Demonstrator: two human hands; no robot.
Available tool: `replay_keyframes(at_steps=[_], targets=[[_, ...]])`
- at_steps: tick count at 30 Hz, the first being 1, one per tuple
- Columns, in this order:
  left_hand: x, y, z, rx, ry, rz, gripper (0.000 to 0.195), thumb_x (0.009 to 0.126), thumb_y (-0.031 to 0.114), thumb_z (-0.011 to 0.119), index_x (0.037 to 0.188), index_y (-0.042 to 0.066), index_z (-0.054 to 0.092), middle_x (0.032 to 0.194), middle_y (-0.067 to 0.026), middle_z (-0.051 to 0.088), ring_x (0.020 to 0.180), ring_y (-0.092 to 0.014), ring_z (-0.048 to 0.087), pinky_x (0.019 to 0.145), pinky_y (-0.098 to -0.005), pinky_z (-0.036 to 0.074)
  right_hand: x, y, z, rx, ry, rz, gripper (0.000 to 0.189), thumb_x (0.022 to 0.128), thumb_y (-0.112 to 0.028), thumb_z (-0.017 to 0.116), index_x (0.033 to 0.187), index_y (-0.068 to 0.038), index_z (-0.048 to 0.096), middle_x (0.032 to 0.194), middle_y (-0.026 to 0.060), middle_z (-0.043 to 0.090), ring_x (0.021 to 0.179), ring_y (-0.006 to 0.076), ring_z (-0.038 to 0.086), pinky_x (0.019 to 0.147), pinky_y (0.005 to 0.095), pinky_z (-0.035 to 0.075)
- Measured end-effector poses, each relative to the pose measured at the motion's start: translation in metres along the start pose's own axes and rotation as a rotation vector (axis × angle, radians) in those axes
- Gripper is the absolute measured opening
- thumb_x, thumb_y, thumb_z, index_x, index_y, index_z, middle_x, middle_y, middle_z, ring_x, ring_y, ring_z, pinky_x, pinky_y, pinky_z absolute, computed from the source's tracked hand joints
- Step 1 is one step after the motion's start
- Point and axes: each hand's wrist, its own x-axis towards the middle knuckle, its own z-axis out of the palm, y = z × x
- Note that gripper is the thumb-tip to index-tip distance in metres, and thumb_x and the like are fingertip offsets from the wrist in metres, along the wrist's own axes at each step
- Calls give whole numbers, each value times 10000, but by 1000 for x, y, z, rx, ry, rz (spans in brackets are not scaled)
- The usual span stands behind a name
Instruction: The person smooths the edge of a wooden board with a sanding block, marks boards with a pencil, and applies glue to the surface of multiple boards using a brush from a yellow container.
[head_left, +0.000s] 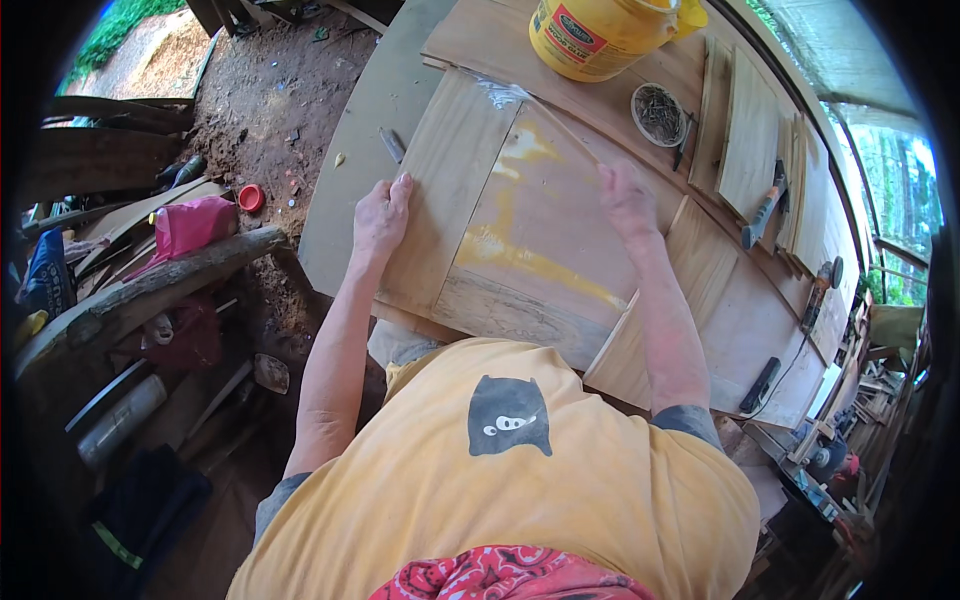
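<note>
My right hand (628, 196) holds a thin wooden stick (564, 124), its far tip in a patch of white glue (501, 93) at the top of a pale wooden board (459, 176). My left hand (381, 216) grips that board's left edge, with the fingers curled at the side. Beside the board lies a plywood panel (559, 210) with yellowish streaks, and a greyish wood strip (517, 307) runs along the near side. Behind them stands a yellow wood glue bucket (585, 45). A small bowl of nails (658, 114) sits right of the panel.
On the right are loose boards (750, 124), a hammer (763, 206), an angle grinder (821, 294) and a black corded object (760, 385). A small metal tool (391, 144) lies left of the board. A log rail (150, 292) and pink container (193, 227) stand at far left.
</note>
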Motion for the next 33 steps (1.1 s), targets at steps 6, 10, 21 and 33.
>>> replay_keyframes(at_steps=[6, 10, 21, 33], targets=[[4, 2, 1, 66, -15, -43, 647, 1035, 611, 492, 1053, 5, 719, 994, -311, 713, 1033, -475, 686, 907, -494, 520, -9, 2, -24, 55, -36, 176, 315, 984, -346, 701, 1028, -68, 557, 1023, 169, 658, 944, 393, 663, 808, 514, 530], [5, 2, 0, 50, -18, -46, 651, 1033, 611, 487, 1046, 3, 721, 995, -313, 712, 1036, -478, 683, 908, -496, 519, -14, 12, -31, 87, -30, 233, 332, 969, -352, 724, 1009, -63, 565, 1005, 152, 661, 941, 381, 672, 825, 514, 526], [4, 6, 1, 68, -11, -38, 659, 1026, 626, 487, 1070, 14, 728, 1034, -315, 717, 1064, -487, 680, 937, -506, 518, -44, -12, -33, 147, -192, 264, 351, 998, -387, 684, 1020, -53, 581, 935, 227, 686, 925, 433, 666, 811, 527, 525], [0, 4, -7, 7, -65, -14, 660, 1036, 603, 487, 1044, -21, 699, 1026, -348, 702, 1047, -521, 670, 921, -536, 519, 61, -84, -236, -396, -8, -285, 153, 1065, -178, 515, 958, -75, 552, 974, 181, 640, 929, 393, 656, 759, 483, 529]])
